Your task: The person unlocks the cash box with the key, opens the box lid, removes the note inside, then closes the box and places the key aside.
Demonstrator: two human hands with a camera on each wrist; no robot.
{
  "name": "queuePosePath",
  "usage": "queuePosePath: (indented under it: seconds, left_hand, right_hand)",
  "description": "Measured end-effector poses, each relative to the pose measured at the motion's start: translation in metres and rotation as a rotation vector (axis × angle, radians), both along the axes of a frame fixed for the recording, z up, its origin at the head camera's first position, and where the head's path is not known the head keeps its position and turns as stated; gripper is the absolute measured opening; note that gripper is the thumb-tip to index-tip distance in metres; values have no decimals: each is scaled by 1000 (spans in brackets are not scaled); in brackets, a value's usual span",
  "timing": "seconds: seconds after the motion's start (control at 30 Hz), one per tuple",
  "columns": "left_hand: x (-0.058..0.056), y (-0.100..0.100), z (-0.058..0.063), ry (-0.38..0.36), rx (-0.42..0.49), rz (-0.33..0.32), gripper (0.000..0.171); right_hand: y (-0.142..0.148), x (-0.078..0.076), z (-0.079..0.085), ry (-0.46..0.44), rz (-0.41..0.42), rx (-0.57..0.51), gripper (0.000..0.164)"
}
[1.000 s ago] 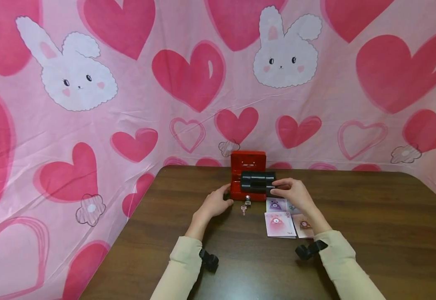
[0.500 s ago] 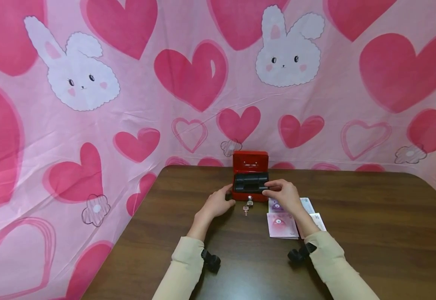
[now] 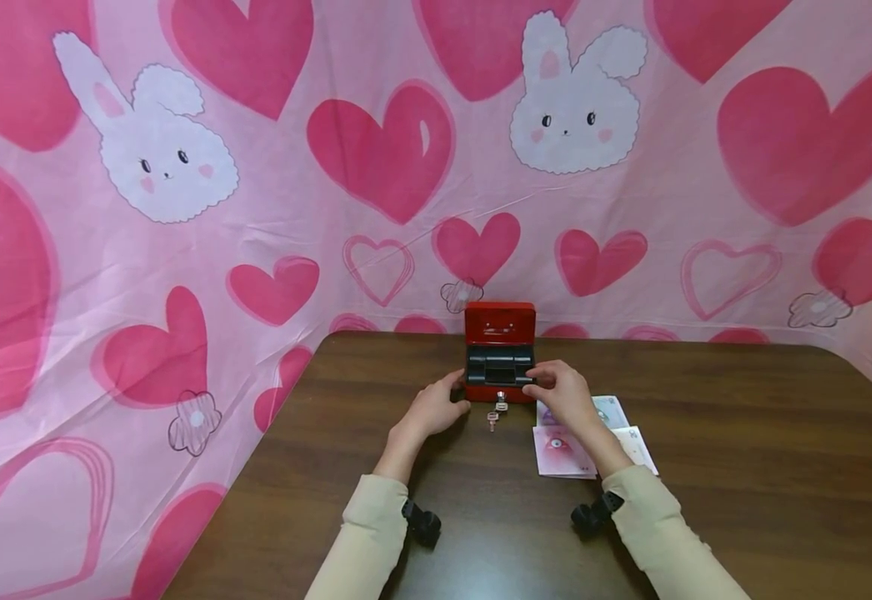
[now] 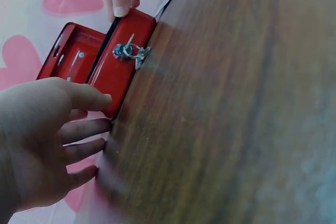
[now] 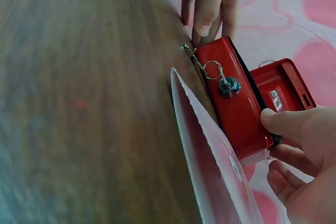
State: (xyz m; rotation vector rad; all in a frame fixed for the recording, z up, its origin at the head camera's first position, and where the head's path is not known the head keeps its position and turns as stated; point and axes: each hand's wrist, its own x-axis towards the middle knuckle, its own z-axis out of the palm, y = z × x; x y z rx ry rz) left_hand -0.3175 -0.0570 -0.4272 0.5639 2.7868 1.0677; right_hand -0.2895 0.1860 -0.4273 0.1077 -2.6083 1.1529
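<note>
A small red cash box (image 3: 484, 393) stands at the back of the table with its lid raised. Its black tray (image 3: 496, 367) sits in the body, level with the rim. My left hand (image 3: 432, 407) is at the box's left end; in the left wrist view its thumb (image 4: 94, 98) lies on the front corner and the other fingers spread loosely. My right hand (image 3: 565, 396) pinches the tray's right edge, its thumb (image 5: 283, 121) on the black rim and its fingers against the box's end. A key ring with keys (image 3: 493, 418) hangs from the front lock.
Several printed paper notes with cartoon creatures lie right of the box, partly under my right forearm; the pink note (image 3: 559, 450) is nearest, a folded one stands up in the right wrist view. A pink heart-patterned cloth (image 3: 376, 275) hangs behind the table (image 3: 744, 433).
My right hand has moved left and brought the black tray from overhanging the box's right side down into the body. The left hand stays at the box's left end.
</note>
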Motion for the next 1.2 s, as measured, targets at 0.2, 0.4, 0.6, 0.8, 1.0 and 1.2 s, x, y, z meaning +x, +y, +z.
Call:
queuePosePath:
  seconds: [0.2, 0.4, 0.6, 0.8, 1.0, 1.2]
  left_hand:
    - [0, 0, 1, 9, -3, -3, 59]
    - [0, 1, 1, 13, -7, -5, 59]
    - [0, 0, 2, 7, 9, 4, 60]
    - [-1, -1, 2, 1, 11, 19, 59]
    - [-3, 1, 2, 16, 2, 30, 57]
    - [-2, 6, 0, 15, 13, 31, 59]
  right_hand:
    - [3, -2, -2, -3, 36, 24, 31]
    - [7, -2, -2, -39, 51, 4, 33]
    - [6, -2, 0, -37, 92, 8, 35]
    - [7, -4, -2, 15, 119, 22, 28]
    - [11, -6, -1, 14, 170, 45, 30]
    - [17, -4, 3, -57, 150, 33, 40]
